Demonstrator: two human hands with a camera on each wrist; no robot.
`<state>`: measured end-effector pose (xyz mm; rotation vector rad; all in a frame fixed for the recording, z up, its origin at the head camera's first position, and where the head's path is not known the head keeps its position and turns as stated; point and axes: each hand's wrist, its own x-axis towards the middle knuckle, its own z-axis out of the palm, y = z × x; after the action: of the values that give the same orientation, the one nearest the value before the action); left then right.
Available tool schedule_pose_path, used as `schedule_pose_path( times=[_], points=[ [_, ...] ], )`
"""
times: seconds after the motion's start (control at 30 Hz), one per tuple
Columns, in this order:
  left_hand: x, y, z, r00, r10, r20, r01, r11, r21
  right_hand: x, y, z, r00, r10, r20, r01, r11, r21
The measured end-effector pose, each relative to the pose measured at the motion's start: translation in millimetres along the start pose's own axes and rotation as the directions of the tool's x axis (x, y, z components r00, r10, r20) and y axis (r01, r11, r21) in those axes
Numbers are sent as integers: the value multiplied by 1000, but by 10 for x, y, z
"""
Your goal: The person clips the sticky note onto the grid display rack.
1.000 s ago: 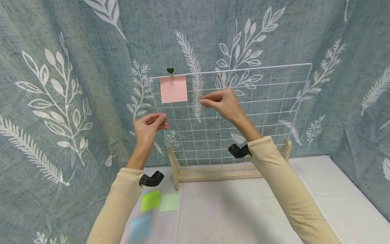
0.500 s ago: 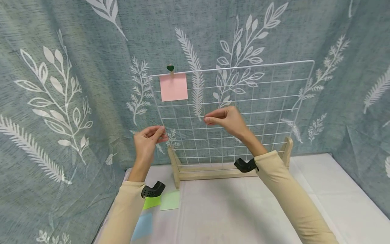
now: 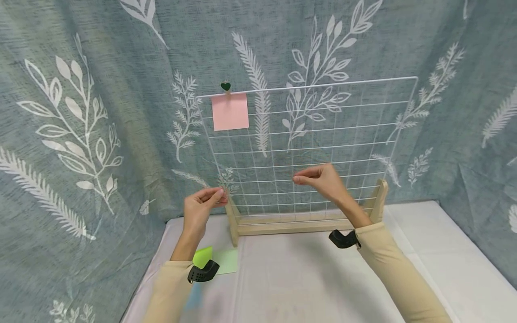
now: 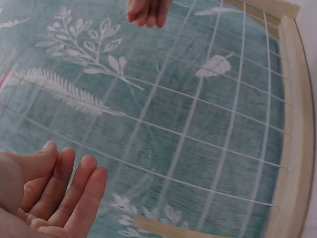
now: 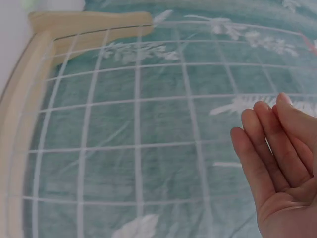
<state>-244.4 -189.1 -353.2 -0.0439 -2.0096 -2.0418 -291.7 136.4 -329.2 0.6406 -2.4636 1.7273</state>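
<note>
A white wire grid (image 3: pixel 363 82) stands upright in a wooden base (image 3: pixel 291 227). At its top left hangs a pink sticky note (image 3: pixel 230 115), held by a small clip with a dark green heart (image 3: pixel 225 86). My left hand (image 3: pixel 203 206) hovers by the grid's lower left corner, loosely bent and holding nothing. In front of the lower middle of the grid is my right hand (image 3: pixel 323 180), also holding nothing. Both wrist views show bare palms, with the fingers of the left hand (image 4: pixel 64 193) and right hand (image 5: pixel 287 158) loosely bent, thumbs near the index fingers.
On the white tabletop (image 3: pixel 291 278) at the left lie a bright green note (image 3: pixel 203 255), a pale green note (image 3: pixel 228 261) and a blue note (image 3: pixel 194 297), partly behind my left forearm. A teal leaf-patterned curtain (image 3: pixel 133 134) hangs behind and at both sides.
Both hands have moved down away from the pink note's level, the right one also shifting to the right. The pink note and clip stay on the grid. My left forearm now covers more of the notes.
</note>
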Motion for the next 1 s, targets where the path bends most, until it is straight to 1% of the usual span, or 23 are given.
schedule_pose_path(
  times=[0.17, 0.27, 0.4, 0.5, 0.63, 0.73, 0.8, 1.0],
  points=[
    [-103, -165, -82, 998, -67, 15, 66, 997, 50, -132, 204, 21, 1000, 26, -6, -26, 1000, 12],
    [-189, -266, -106, 996, -90, -5, 90, 993, 76, -230, 356, 68, 999, 35, -4, -35, 999, 28],
    [-269, -391, -40, 997, -71, -33, 74, 994, 78, -367, 583, 130, 999, 49, -21, -48, 997, 61],
    [-305, -468, 55, 998, -61, -23, 62, 995, 74, -468, 714, 160, 997, 72, -40, -68, 993, 95],
    [-389, -557, 114, 997, -73, -12, 74, 995, 66, -585, 831, 221, 995, 89, -38, -84, 989, 122],
    [-454, -625, 119, 996, -89, -13, 90, 994, 61, -682, 909, 228, 994, 107, -35, -102, 987, 124],
    [-504, -679, 109, 994, -112, -14, 113, 992, 63, -761, 957, 220, 992, 125, -35, -120, 985, 120],
    [-657, -894, 56, 986, -168, -14, 168, 983, 72, -984, 1177, 204, 984, 171, -41, -164, 977, 139]
  ],
)
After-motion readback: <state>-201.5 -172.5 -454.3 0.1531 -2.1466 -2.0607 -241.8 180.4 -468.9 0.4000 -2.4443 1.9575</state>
